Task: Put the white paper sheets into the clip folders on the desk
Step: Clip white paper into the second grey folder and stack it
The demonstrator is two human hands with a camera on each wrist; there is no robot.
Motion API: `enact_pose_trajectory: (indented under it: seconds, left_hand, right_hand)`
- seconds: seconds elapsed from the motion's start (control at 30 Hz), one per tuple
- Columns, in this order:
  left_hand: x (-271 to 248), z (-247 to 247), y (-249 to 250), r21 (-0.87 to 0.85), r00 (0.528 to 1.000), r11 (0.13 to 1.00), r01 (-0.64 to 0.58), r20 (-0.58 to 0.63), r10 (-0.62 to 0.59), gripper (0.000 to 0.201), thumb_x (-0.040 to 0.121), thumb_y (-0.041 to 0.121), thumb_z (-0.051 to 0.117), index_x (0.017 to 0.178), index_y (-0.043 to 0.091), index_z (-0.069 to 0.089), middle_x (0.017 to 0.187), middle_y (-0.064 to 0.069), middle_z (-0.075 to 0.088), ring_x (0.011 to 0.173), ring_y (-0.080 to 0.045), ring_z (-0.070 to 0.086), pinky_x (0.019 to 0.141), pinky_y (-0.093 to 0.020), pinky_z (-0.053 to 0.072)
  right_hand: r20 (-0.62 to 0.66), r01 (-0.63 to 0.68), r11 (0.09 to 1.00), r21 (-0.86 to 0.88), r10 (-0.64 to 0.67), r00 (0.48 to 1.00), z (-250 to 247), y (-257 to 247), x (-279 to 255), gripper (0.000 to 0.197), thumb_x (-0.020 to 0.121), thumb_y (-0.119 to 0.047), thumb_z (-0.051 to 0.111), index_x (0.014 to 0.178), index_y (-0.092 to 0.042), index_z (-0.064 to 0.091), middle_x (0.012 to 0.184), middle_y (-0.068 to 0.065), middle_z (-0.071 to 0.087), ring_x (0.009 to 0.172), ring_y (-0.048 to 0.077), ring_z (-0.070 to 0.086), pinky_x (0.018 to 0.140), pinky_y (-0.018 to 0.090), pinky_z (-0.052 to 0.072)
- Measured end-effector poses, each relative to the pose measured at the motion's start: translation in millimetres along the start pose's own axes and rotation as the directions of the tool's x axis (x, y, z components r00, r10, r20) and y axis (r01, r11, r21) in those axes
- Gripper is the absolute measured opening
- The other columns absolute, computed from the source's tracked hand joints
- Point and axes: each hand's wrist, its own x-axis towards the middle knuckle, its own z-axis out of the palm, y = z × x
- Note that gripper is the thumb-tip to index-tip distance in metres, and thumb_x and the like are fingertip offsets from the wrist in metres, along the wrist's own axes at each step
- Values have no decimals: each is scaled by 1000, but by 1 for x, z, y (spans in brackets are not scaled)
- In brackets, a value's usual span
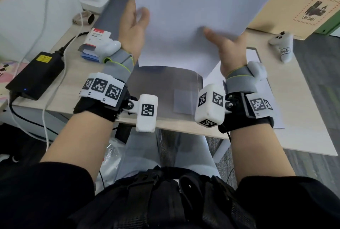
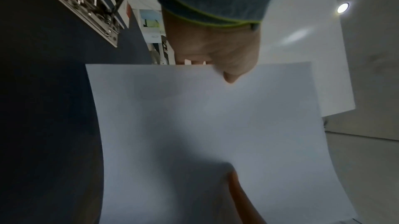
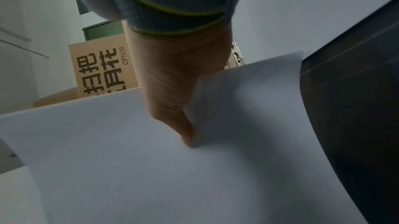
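I hold a white paper sheet [image 1: 193, 17] up over the desk with both hands. My left hand [image 1: 141, 17] pinches its left edge, thumb on the near face and fingers hidden behind. My right hand [image 1: 217, 37] pinches the lower right edge the same way. Below the sheet lies an open dark grey clip folder [image 1: 163, 85]. In the left wrist view its metal clip [image 2: 86, 5] shows beside the paper [image 2: 215, 125] and the left hand [image 2: 215, 52]. In the right wrist view the right hand [image 3: 172, 99] has its thumb on the paper [image 3: 129, 168], next to the dark folder [image 3: 356, 125].
More white paper [image 1: 261, 81] lies on the desk under my right wrist. A black power adapter [image 1: 36, 76] with cables sits at the left, small card packs [image 1: 95, 44] behind it. A cardboard box [image 1: 303, 4] and a white controller [image 1: 283, 46] stand at the right.
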Motion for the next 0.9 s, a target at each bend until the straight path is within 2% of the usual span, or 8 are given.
enact_pose_trajectory:
  seconds: [0.1, 0.2, 0.3, 0.5, 0.6, 0.7, 0.8, 0.9]
  left_hand:
    - [7, 1, 10, 79, 995, 994, -71, -58, 76, 44, 95, 18, 36, 126, -14, 40, 127, -29, 52, 123, -37, 48, 105, -40, 37]
    - [2, -2, 2, 124, 986, 984, -125, -91, 136, 36, 97, 15, 33, 113, -16, 44, 93, -16, 56, 82, -10, 52, 81, -14, 38]
    - [-7, -1, -16, 155, 993, 985, -71, -79, 84, 30, 99, 11, 29, 119, 0, 48, 103, -2, 56, 88, -4, 50, 87, -14, 37]
    - [7, -28, -8, 318, 994, 944, -86, -31, 101, 23, 96, 16, 30, 78, 27, 40, 70, 8, 40, 57, 5, 37, 63, -11, 32]
    - [12, -64, -12, 421, 993, 906, -44, -81, 86, 20, 94, 22, 40, 98, 25, 59, 76, 15, 54, 65, 8, 52, 71, -14, 42]
    - [11, -94, -25, 620, 988, 770, 153, -112, -106, 30, 88, 27, 55, 115, 15, 63, 82, 5, 59, 67, -3, 51, 70, -9, 41]
    - [2, -105, -37, 618, 966, 745, 250, -112, -231, 31, 82, 32, 59, 102, 12, 70, 92, -9, 71, 76, -14, 60, 78, -22, 46]
    - [0, -106, -43, 543, 946, 776, 321, -149, -288, 19, 88, 20, 55, 76, 14, 67, 52, 11, 66, 46, 1, 56, 51, -11, 46]
  right_hand:
    - [-47, 20, 999, 39, -19, 999, 2, -9, 6, 32, 72, 9, 74, 89, -17, 62, 79, -8, 71, 77, 11, 69, 78, 27, 55]
    - [-48, -39, 999, 21, 40, 998, 1, 1, 3, 29, 73, 5, 75, 96, -8, 64, 85, -3, 72, 81, 13, 69, 78, 28, 55]
    - [-63, -121, 993, 14, 121, 991, 6, 14, -8, 37, 74, -4, 77, 107, 1, 62, 92, 4, 70, 84, 15, 69, 81, 29, 56]
    - [-99, -104, 994, -31, 100, 990, 13, 10, 3, 27, 78, 4, 71, 66, -18, 60, 62, -13, 67, 58, 3, 62, 64, 22, 53]
    - [-83, -179, 975, -131, 170, 982, 13, 22, 7, 24, 78, 1, 72, 70, -18, 60, 67, -10, 66, 54, 2, 61, 58, 19, 52]
    - [-113, -288, 924, -253, 268, 957, 14, 42, 7, 19, 75, -1, 73, 70, -16, 63, 71, -5, 66, 56, 6, 60, 58, 20, 50]
    - [-161, -398, 848, -349, 364, 917, 17, 58, 4, 11, 73, -6, 75, 78, -5, 66, 76, 5, 62, 69, 17, 55, 63, 27, 47]
    - [-171, -474, 780, -407, 445, 879, 20, 68, 1, 40, 75, -11, 76, 106, 9, 62, 87, 8, 60, 77, 17, 55, 62, 25, 45]
